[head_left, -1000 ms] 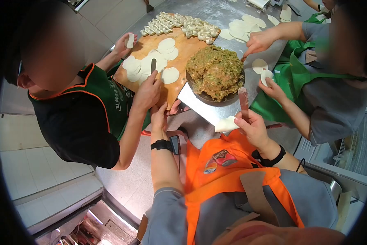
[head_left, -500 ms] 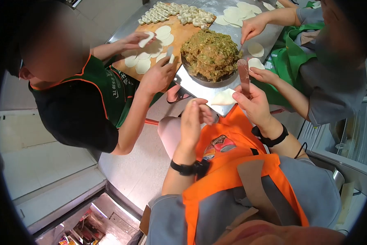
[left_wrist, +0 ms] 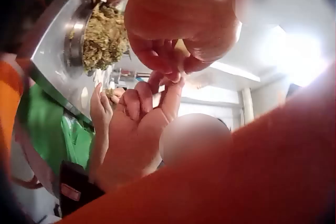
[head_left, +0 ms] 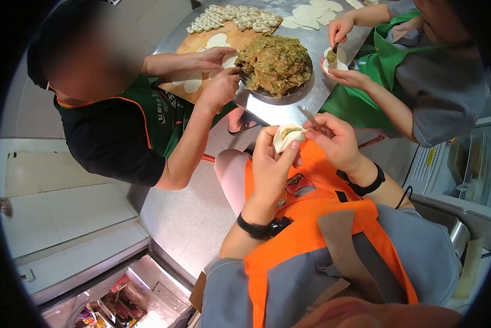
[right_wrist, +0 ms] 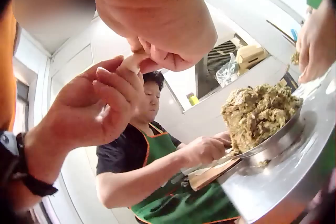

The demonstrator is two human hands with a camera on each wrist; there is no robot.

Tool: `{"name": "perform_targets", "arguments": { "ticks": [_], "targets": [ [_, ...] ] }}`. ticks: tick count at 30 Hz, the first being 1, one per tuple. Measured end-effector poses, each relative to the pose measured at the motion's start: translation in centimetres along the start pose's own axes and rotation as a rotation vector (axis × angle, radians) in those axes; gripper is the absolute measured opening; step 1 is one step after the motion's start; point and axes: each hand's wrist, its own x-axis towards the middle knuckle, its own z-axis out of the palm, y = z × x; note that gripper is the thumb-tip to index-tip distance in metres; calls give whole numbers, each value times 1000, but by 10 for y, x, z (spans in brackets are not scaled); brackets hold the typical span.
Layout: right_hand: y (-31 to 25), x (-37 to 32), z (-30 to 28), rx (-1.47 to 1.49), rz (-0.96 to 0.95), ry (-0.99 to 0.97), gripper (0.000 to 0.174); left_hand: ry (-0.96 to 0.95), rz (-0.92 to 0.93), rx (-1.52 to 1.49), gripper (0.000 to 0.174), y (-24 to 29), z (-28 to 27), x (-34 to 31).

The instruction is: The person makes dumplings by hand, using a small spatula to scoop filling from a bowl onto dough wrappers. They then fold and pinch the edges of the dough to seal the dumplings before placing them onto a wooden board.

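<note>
In the head view a round wrapper (head_left: 287, 137) with filling inside is partly folded over, in front of the orange apron. My left hand (head_left: 273, 169) grips its left side, thumb against the near edge. My right hand (head_left: 335, 143) pinches its right edge and also holds a spatula (head_left: 308, 116), whose blade points up and left. Both hands meet at the wrapper in the wrist views, where my left hand (left_wrist: 181, 14) and right hand (left_wrist: 139, 134) hide most of it. Beyond them a heap of filling (head_left: 278, 63) fills a metal bowl.
Across the metal table (head_left: 273, 111) lie a wooden board (head_left: 193, 41) with rows of dumplings (head_left: 232, 17) and wrappers (head_left: 311, 15). One person in a dark green apron works at the left. Another in a green apron holds a filled wrapper (head_left: 335, 61) at the right.
My left hand has risen from the table edge to the wrapper and taken hold of it. The wrapper has moved slightly left and is now folding around filling. The spatula blade has tilted left.
</note>
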Motion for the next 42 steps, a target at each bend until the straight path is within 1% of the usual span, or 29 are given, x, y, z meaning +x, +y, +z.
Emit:
{"name": "perform_targets", "arguments": {
  "ticks": [1,2,5,6,8,9,10,11,14,16,20,22,23,25,26,28,30,31,32,34,37,41,42],
  "targets": [
    [-2,-1,1,56,41,12,7,62,76,86,27,2,7,-5],
    [-5,-2,2,112,82,23,7,26,121,167,29,2,6,-11],
    [-23,-2,2,404,338,-16,6,40,543,556,31,-3,9,-14],
    [-26,-3,4,391,331,-12,6,-5,350,585,30,6,7,-17],
    [-31,-5,9,366,314,-10,7,-55,464,523,34,3,8,-9],
    [-29,-6,9,262,230,-1,7,-79,521,492,37,2,8,-5],
    [-25,-7,10,158,147,10,7,-96,517,529,44,2,6,-5],
    [-22,-9,10,54,65,22,7,-93,526,521,43,1,6,-6],
    [-39,-12,12,24,16,-6,8,-79,568,536,38,1,6,-10],
    [-45,-13,12,-79,-78,-25,6,-71,618,596,35,4,5,-11],
    [-52,-17,6,-318,-228,-50,7,-132,595,651,32,8,7,-16],
    [-49,-17,-1,-454,-344,-74,8,-190,599,678,33,8,5,-16],
    [-48,-17,-4,-521,-401,-85,8,-225,427,621,33,13,6,-19],
    [-50,-14,-9,-507,-374,-120,11,-295,85,500,35,26,12,-26],
    [-52,-13,-11,-500,-360,-138,13,-298,31,375,37,26,14,-27],
    [-68,-7,-1,-324,-253,-65,12,-301,-75,125,40,27,17,-26],
    [-69,-1,2,-223,-234,-124,13,-358,-84,91,40,35,19,-27],
    [-63,5,0,-210,-270,-221,14,-385,-88,74,40,39,19,-26],
    [-58,10,-1,-194,-305,-319,16,-400,-59,98,40,42,18,-22],
    [-53,16,2,-262,-352,-314,18,-422,-1,144,41,47,17,-14],
    [-50,24,8,-326,-412,-288,18,-330,292,397,40,37,17,-7],
    [-44,32,10,-366,-439,-283,20,-282,400,483,39,25,8,4],
    [-43,34,12,-352,-395,-257,21,-283,400,497,39,31,8,6]
  ]
}}
